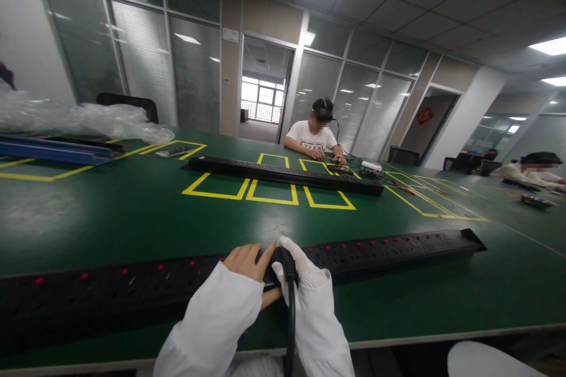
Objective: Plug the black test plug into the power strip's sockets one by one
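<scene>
A long black power strip [389, 247] with a row of red dots lies across the near table, slightly slanted. My bare left hand [247, 265] is wrapped over its middle, fingers on the top and far side and the thumb side along the near edge. In my right hand [305, 268], which wears a white dotted glove, is a black plug [283, 259], held against the strip. Its black cable [290, 324] hangs down toward me between my sleeves. The plug's face and the socket under it are hidden.
A second black power strip [283, 174] lies farther back across yellow tape outlines. To the left are blue rails [57, 150] and clear plastic wrap [88, 118]. A person [312, 132] works across the table near a white adapter [371, 166]; another person [530, 168] is at the far right.
</scene>
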Demonstrator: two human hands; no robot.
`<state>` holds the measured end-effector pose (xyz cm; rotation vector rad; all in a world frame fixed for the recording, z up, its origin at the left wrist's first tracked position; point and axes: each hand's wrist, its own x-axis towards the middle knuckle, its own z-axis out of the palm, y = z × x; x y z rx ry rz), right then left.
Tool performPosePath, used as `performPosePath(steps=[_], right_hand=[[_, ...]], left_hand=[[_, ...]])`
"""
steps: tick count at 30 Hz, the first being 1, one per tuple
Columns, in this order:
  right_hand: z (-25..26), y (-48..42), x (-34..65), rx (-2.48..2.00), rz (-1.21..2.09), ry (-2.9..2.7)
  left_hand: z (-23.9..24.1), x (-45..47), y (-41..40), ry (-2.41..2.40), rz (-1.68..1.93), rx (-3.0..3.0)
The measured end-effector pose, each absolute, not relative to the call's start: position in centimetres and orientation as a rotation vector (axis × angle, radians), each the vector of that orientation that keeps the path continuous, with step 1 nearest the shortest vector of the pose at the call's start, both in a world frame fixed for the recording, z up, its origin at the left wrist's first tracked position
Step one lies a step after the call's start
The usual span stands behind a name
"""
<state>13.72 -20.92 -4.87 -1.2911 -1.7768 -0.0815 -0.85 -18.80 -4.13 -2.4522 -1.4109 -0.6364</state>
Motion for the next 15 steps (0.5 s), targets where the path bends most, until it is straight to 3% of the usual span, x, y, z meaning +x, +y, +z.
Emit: performPosePath(steps=[5,15], right_hand=[[-4.3,-21.6,13.9,-1.181,0.006,-1.796],[-3.1,-21.4,13.4,-1.385,0.183,-1.429]], left_hand=[[-4.3,-0.9,-18.7,-1.398,-0.66,-2.454],[-4.6,-0.9,-18.7,-1.372,-0.691,-2.406]])
